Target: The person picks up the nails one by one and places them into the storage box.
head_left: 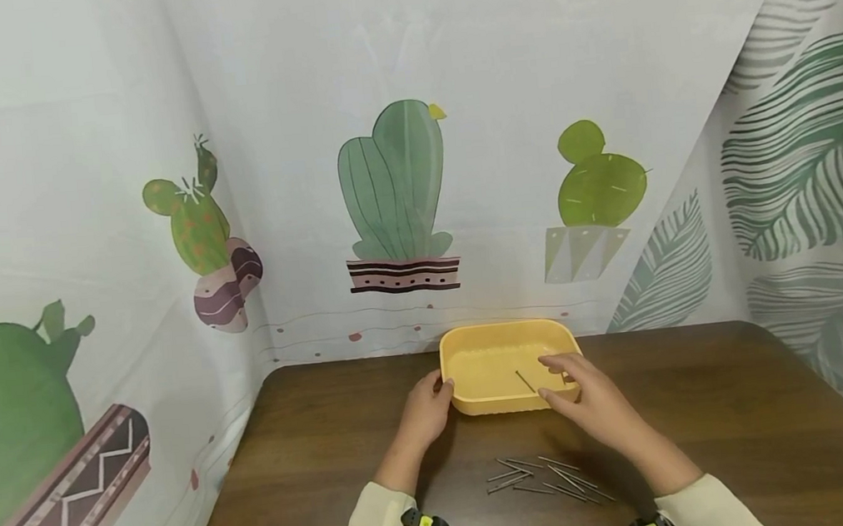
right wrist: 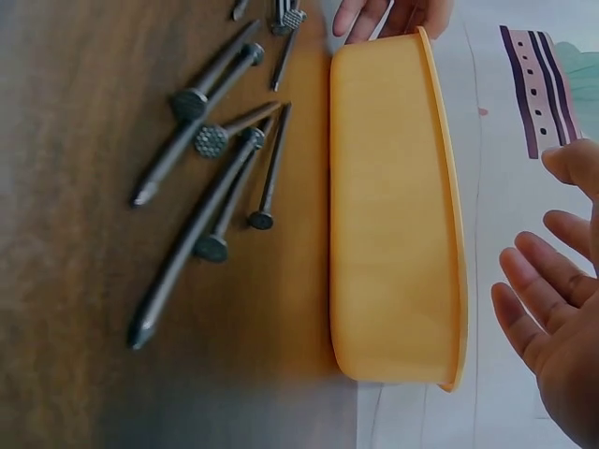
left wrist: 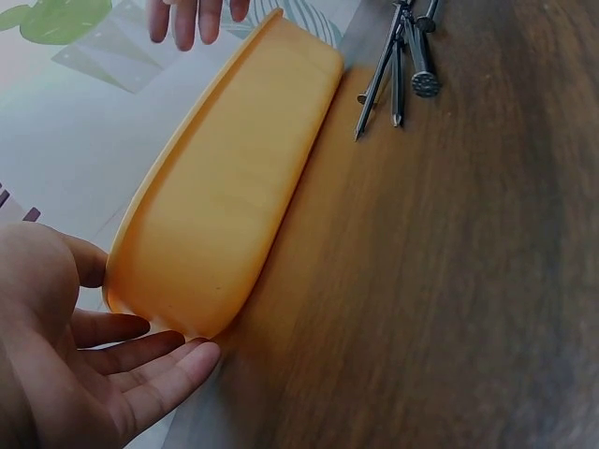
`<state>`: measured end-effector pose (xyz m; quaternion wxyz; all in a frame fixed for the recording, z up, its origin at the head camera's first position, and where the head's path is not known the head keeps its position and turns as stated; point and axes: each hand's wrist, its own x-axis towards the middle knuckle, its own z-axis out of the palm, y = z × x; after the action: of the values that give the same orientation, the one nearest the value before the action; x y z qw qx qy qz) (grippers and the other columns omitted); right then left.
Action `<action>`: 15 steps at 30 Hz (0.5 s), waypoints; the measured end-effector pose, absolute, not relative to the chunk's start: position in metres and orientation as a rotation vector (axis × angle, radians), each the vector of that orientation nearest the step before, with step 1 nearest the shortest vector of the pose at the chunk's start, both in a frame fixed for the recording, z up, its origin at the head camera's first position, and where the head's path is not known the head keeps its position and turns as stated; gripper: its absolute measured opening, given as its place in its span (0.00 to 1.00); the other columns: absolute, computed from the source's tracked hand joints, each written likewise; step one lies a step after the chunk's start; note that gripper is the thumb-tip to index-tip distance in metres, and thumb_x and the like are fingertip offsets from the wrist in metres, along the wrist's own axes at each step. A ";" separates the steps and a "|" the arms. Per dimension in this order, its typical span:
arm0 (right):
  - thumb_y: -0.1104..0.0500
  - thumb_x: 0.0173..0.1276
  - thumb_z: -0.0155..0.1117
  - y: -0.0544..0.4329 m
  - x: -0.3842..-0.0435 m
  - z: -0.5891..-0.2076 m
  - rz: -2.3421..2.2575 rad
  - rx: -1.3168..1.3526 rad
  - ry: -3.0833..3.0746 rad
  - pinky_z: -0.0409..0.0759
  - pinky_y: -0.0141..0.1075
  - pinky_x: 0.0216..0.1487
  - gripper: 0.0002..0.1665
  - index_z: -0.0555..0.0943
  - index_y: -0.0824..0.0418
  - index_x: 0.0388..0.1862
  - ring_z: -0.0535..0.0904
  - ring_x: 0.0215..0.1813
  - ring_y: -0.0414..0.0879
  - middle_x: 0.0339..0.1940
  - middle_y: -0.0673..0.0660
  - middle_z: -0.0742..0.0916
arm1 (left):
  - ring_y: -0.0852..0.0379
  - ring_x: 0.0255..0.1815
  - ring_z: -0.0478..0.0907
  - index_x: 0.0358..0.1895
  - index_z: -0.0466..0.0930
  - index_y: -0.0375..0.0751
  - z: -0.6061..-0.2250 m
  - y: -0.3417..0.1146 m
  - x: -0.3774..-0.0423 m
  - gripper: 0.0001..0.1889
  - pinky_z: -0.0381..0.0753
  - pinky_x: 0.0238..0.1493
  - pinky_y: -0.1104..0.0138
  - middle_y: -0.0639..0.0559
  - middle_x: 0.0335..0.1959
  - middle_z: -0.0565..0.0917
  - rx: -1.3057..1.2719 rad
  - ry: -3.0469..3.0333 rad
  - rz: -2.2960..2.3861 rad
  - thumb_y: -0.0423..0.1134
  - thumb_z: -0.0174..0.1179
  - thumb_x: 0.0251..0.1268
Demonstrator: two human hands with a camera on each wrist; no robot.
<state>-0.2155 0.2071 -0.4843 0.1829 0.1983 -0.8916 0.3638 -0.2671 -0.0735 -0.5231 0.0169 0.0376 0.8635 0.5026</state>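
A yellow plastic tray [head_left: 479, 407] sits at the back of the table. My left hand [head_left: 427, 413] holds its left end, the fingers curved about the end wall in the left wrist view. My right hand [head_left: 591, 398] hovers over the tray's right end, thumb and fingers spread apart with nothing between them. Inside the tray lies a nail [head_left: 526, 382], and part of another shows below the right fingers. Several loose steel nails [head_left: 553, 479] lie in a scattered pile on the table in front of the tray; their wide textured heads show in the right wrist view.
The dark wooden table [head_left: 318, 456] ends right behind the tray, against a white cloth [head_left: 294, 182] printed with cacti. More cloth with green leaves hangs at the right. The nail pile lies between my two forearms.
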 end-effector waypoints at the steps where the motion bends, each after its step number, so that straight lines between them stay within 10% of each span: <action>1: 0.58 0.66 0.73 0.207 -0.214 -0.485 1.018 0.567 -2.513 0.84 0.43 0.43 0.30 0.77 0.61 0.65 0.80 0.55 0.53 0.56 0.57 0.84 | 0.43 0.61 0.79 0.71 0.71 0.35 -0.523 -0.074 -0.267 0.27 0.82 0.59 0.50 0.37 0.67 0.76 0.118 2.688 1.560 0.49 0.48 0.80; 15: 0.59 0.60 0.77 0.211 -0.192 -0.495 0.881 0.617 -2.557 0.84 0.45 0.52 0.27 0.81 0.57 0.58 0.82 0.46 0.42 0.46 0.50 0.86 | 0.44 0.61 0.79 0.70 0.72 0.36 -0.523 -0.073 -0.268 0.26 0.81 0.60 0.51 0.39 0.63 0.79 0.110 2.700 1.553 0.48 0.48 0.79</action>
<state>-0.1917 0.2112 -0.4951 0.1827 0.2187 -0.9063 0.3123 -0.2679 -0.0733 -0.5232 0.0127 0.0354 0.8662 0.4982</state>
